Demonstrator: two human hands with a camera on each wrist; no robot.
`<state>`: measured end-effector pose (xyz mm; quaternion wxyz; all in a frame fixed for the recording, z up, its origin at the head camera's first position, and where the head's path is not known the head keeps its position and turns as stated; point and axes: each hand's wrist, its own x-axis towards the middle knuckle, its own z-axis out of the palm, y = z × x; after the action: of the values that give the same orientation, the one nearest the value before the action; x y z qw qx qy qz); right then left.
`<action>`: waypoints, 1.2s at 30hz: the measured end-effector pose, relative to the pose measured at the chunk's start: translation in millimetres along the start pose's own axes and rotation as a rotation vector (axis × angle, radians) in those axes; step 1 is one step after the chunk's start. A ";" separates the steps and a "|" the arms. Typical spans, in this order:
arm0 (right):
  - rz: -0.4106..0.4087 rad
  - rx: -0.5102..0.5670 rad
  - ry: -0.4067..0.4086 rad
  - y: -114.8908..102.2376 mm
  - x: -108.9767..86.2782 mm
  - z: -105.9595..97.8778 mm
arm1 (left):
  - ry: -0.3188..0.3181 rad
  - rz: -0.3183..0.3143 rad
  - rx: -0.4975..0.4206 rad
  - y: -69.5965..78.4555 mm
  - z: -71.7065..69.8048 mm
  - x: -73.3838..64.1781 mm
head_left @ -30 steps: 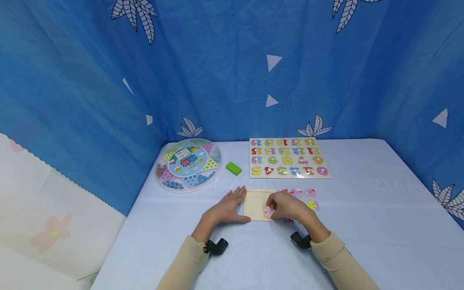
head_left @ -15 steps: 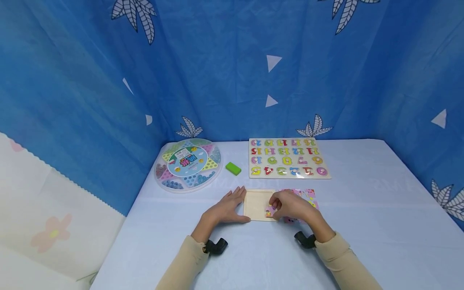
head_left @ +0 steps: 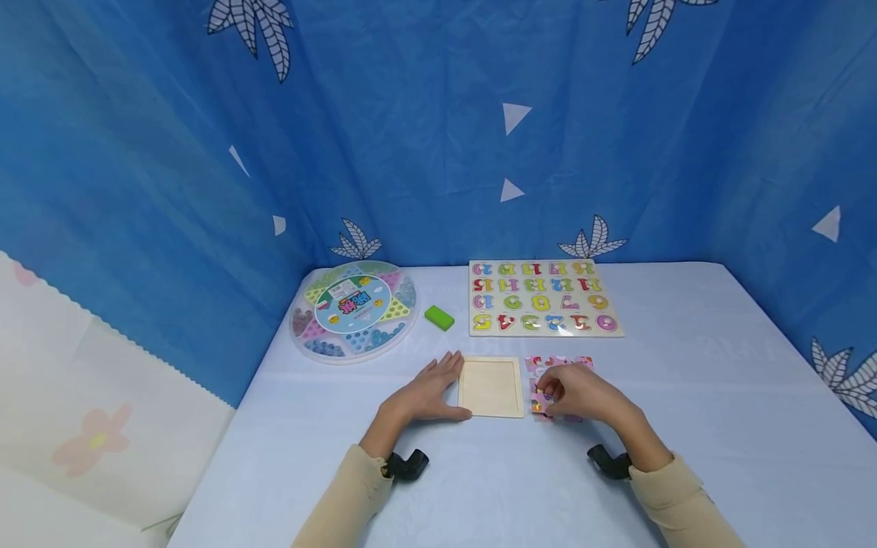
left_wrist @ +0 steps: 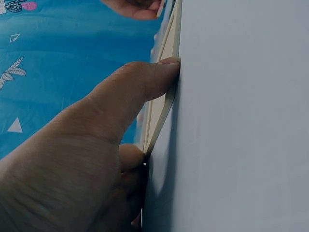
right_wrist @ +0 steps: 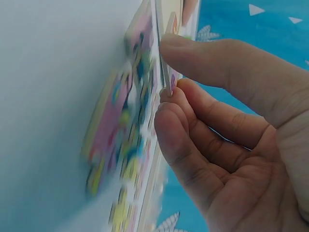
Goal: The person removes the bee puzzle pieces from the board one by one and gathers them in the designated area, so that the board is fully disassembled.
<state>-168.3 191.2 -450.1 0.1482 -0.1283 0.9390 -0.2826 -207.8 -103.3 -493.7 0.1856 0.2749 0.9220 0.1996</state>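
Note:
The square wooden puzzle tray (head_left: 518, 384) lies on the table in the head view, its inside bare. My left hand (head_left: 428, 392) rests along its left side with fingers spread; the left wrist view has the thumb (left_wrist: 161, 77) touching its near edge. To the right of the tray, my right hand (head_left: 582, 392) pinches a pink puzzle piece (head_left: 540, 403). That piece (right_wrist: 170, 79) appears edge-on between thumb and fingertips in the right wrist view. Several other pink and yellow puzzle pieces (head_left: 534, 364) lie under and around this hand, partly hidden by it.
Behind the tray lies a number board (head_left: 548, 299) with coloured numerals. A green block (head_left: 439, 317) sits left of it. Farther left is a round game box (head_left: 352, 312) with a clear rim. Blue patterned cloth (head_left: 438, 137) hangs behind the table.
My right hand has moved right with the pinched puzzle piece, from over the tray to above the other pieces. My left hand has stayed at the tray's left side.

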 end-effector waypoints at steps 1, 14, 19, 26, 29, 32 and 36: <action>-0.003 -0.005 0.006 3.2 -2.8 -1.7 | 0.000 0.001 -0.005 0.2 -0.2 0.0; 0.002 -0.038 0.039 32.4 -25.9 -11.6 | -0.006 -0.010 -0.016 2.7 -2.5 -2.4; 0.027 -0.048 0.038 41.1 -32.8 -14.9 | -0.010 -0.012 -0.015 3.5 -2.8 -2.9; 0.085 -0.036 0.040 49.6 -41.1 -21.5 | -0.010 -0.010 -0.014 3.9 -3.8 -3.0; 0.097 -0.039 0.042 51.6 -42.9 -22.2 | -0.009 -0.009 -0.014 4.0 -4.3 -3.0; 0.101 -0.044 0.040 53.0 -44.2 -22.2 | -0.007 -0.007 -0.019 3.7 -4.0 -2.7; 0.112 -0.049 0.036 54.5 -45.0 -21.8 | -0.004 -0.001 -0.018 2.4 -2.2 -1.9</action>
<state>-143.0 260.6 -454.5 0.1437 -0.0740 0.9538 -0.2531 -206.3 -103.1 -490.2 0.1898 0.2733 0.9200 0.2071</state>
